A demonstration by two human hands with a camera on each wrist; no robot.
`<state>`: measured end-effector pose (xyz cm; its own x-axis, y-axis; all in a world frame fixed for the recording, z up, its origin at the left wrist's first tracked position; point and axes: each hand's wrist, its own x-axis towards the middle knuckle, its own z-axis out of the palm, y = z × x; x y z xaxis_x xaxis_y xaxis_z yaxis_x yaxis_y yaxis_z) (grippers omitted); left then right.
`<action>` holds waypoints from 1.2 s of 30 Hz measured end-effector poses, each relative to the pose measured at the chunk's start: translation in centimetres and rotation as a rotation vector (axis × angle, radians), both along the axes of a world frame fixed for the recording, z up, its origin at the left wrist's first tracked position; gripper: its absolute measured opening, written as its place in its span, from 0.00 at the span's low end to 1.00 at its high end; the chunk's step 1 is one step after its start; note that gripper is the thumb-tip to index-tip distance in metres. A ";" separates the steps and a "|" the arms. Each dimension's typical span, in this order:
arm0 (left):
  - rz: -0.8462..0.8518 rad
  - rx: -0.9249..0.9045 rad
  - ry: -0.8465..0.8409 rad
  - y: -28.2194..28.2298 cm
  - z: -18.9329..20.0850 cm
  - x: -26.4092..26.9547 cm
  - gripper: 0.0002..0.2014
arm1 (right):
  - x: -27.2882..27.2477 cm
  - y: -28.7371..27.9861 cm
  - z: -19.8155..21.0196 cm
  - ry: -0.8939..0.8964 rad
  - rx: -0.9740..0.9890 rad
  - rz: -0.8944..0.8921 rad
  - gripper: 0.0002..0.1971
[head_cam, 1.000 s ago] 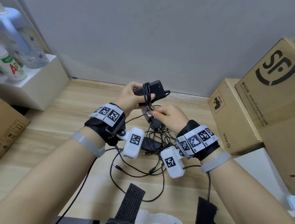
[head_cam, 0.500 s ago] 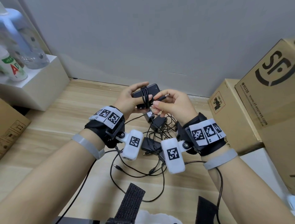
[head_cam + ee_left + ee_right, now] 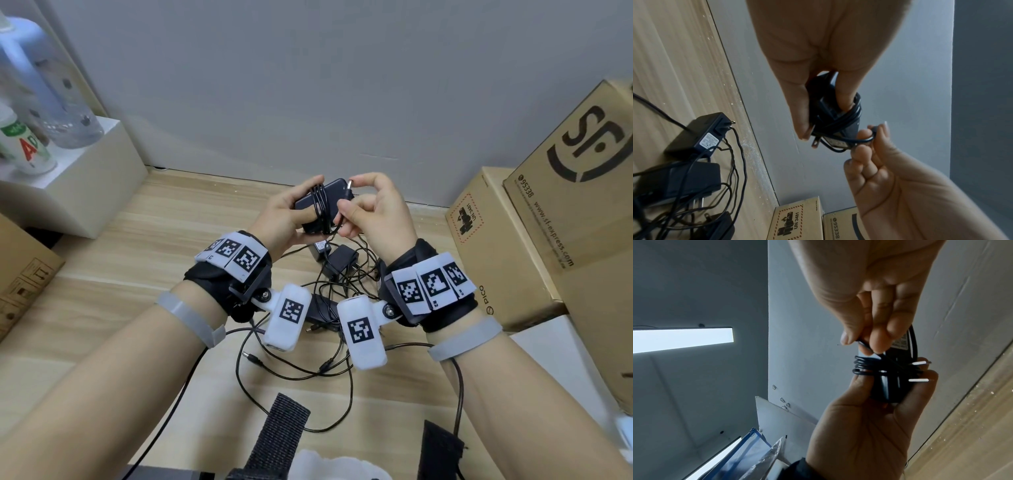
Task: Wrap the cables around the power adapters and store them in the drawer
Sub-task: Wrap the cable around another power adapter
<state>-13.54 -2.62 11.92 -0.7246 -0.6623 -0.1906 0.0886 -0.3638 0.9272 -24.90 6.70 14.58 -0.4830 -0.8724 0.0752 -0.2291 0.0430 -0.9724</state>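
A black power adapter (image 3: pixel 329 198) is held up above the wooden table, its thin black cable (image 3: pixel 320 209) wound round its middle in several turns. My left hand (image 3: pixel 287 212) grips the adapter (image 3: pixel 830 113) from the left, thumb on top. My right hand (image 3: pixel 370 209) pinches the free end of the cable (image 3: pixel 865 345) beside the adapter (image 3: pixel 890 382), the barrel plug (image 3: pixel 350 184) sticking out by the fingertips. The adapter's two prongs (image 3: pixel 918 371) point sideways. No drawer is in view.
Several more black adapters (image 3: pixel 337 262) lie in a tangle of loose cables (image 3: pixel 308 370) on the table (image 3: pixel 102 308) below my wrists. Cardboard boxes (image 3: pixel 496 246) stand at the right, a white box with bottles (image 3: pixel 68 185) at the left. A grey wall is close behind.
Both hands have risen slightly with the adapter. My right hand brought the cable end up from under the adapter to its top right side, adding to the wrap.
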 end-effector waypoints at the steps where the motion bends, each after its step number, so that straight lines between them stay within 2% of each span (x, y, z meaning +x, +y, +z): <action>1: -0.006 -0.004 -0.004 0.0 0.0 0.0 0.26 | 0.0 -0.1 0.0 0.025 0.013 -0.006 0.11; 7: 0.001 -0.017 -0.020 0.2 0.0 -0.3 0.26 | 0.0 -0.1 -0.3 0.168 0.092 -0.120 0.06; 13: 0.019 -0.008 -0.040 0.2 0.1 -0.2 0.27 | 0.1 -0.1 -0.1 0.206 0.154 -0.097 0.01; 22: 0.012 -0.039 -0.079 0.6 0.2 -0.4 0.30 | -0.3 -0.5 -0.3 0.359 0.192 -0.072 0.10; 28: 0.020 -0.059 -0.079 0.7 0.5 -0.3 0.30 | 0.0 -0.8 0.1 0.425 0.203 -0.057 0.09; 31: 0.029 -0.102 -0.087 0.9 0.6 -0.5 0.31 | 0.4 -0.9 0.5 0.425 0.156 -0.078 0.03; 32: 0.021 -0.114 -0.090 1.1 0.6 -0.6 0.31 | 0.6 -0.9 0.7 0.426 0.147 -0.085 0.04; 34: 0.007 -0.124 -0.091 1.2 0.4 -0.6 0.31 | 0.7 -0.8 0.9 0.454 0.150 -0.061 0.13; 36: 0.023 -0.119 -0.097 1.2 0.2 -0.6 0.29 | 0.6 -0.5 1.2 0.525 0.172 -0.010 0.16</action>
<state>-14.17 -1.43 12.17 -0.6910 -0.7006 -0.1780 0.0036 -0.2495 0.9684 -24.28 6.22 15.82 -0.4275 -0.8888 0.1652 -0.6804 0.1960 -0.7061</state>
